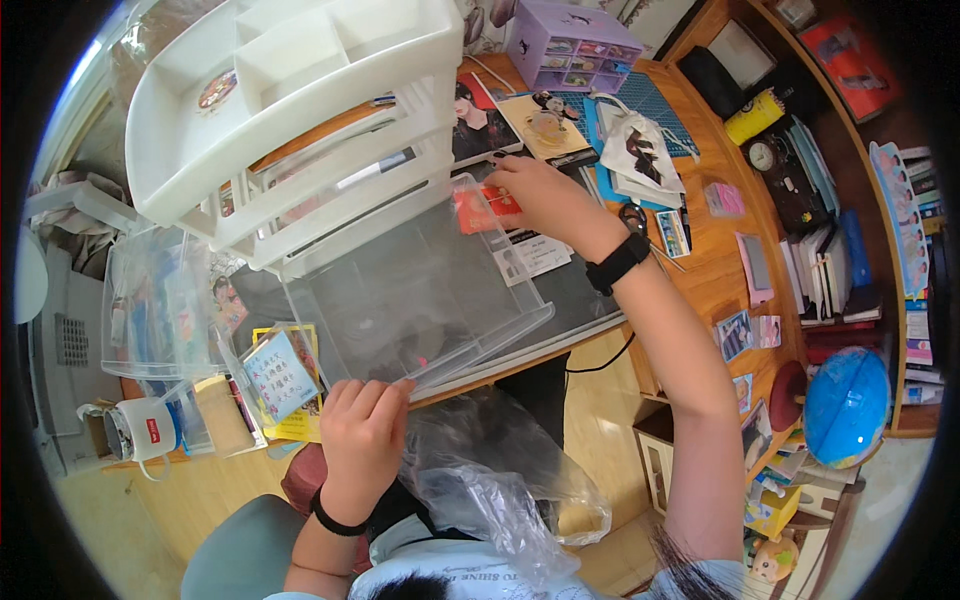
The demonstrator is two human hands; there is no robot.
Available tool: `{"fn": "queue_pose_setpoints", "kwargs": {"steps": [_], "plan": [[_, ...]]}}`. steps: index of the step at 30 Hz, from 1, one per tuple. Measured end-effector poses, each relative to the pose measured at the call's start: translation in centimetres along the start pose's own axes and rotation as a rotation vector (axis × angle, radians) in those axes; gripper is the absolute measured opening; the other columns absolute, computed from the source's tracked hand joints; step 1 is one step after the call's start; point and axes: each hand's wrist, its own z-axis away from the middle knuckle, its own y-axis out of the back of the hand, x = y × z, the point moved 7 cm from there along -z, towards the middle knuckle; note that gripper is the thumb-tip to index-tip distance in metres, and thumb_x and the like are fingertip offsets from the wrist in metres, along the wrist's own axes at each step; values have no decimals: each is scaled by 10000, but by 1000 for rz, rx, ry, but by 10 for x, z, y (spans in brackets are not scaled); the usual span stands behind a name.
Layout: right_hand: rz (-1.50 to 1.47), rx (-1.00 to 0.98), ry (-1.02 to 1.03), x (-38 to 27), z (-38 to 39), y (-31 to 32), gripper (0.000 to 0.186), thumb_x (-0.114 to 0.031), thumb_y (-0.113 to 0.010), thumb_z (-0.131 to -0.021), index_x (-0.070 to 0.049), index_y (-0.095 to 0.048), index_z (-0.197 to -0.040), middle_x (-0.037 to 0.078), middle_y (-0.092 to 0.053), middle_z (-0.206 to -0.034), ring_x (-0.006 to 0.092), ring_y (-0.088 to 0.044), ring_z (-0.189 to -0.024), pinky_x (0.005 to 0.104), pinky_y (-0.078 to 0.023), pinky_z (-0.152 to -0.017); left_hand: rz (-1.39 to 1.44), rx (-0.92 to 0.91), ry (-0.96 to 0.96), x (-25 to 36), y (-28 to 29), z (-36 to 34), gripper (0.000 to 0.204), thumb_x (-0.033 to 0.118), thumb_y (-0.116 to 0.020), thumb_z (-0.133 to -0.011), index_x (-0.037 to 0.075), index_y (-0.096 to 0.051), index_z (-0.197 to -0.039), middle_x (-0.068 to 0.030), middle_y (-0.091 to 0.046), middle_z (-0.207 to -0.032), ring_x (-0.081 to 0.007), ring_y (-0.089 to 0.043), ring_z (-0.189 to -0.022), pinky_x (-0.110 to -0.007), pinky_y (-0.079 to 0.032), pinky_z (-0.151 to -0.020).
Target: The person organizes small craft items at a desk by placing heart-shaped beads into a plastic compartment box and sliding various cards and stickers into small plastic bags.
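Note:
A clear plastic drawer [400,290] juts out from the lower part of a white storage tower, reaching to the desk's front edge. My left hand [362,430] is closed at its near left corner, the fingers curled over the rim. A tiny pink bit lies on the drawer bottom near that hand. My right hand [550,200] reaches past the drawer's far right side, its fingers closed on a flat red packet [470,208]. Part of the packet shows through the clear wall; the fingertips are partly hidden. Beside the drawer lies a white printed card [537,254].
The white storage tower [300,90] rises at far left. Scissors [634,217], a white cloth pouch [640,150] and a purple mini-drawer box [572,45] sit further right. A clear bin [155,300] stands left; a blue globe [845,405] is at right. A plastic bag [490,470] covers my lap.

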Motion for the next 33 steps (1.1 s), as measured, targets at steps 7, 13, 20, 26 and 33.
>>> {"fn": "queue_pose_setpoints", "kwargs": {"steps": [7,13,20,26,33], "plan": [[45,-64,-55,12,-13,-9,396,-138,-731,-655,11,-540,-969,158,-553,-975,320,-527,-958,371,-442,-818,-12,-15,0,-4,1,4,188,-39,-633,-627,57,-611,-787,-75,-495,-644,-255,-500,-632,-349,-400,-573],[9,-55,-27,18,-14,-9,359,-129,-701,-695,24,-541,-978,180,-545,-969,326,-534,-943,363,-438,-816,-8,-1,-10,-7,3,9,153,3,-631,-659,44,-610,-805,-54,-490,-659,-233,-476,-615,-340,-399,-589],[-131,26,-218,36,-5,34,264,-150,-641,-759,31,-611,-948,216,-601,-881,348,-588,-815,390,-460,-719,1,0,17,-12,3,8,199,-32,-632,-650,52,-606,-829,-75,-536,-713,-259,-509,-676,-352,-410,-607],[-420,93,-346,-3,35,98,307,-116,-611,-815,28,-556,-1080,126,-601,-818,211,-578,-748,292,-464,-692,166,72,-15,-5,22,9,357,65,-659,-677,39,-580,-1024,-121,-574,-935,-267,-553,-806,-341,-447,-723],[-468,-344,98,-186,52,79,182,-47,-606,-767,29,-507,-899,153,-565,-756,255,-551,-672,313,-442,-615,1391,-87,382,-11,32,17,444,91,-627,-787,14,-454,-1188,-116,-587,-989,-161,-610,-785,-257,-498,-631]]}}
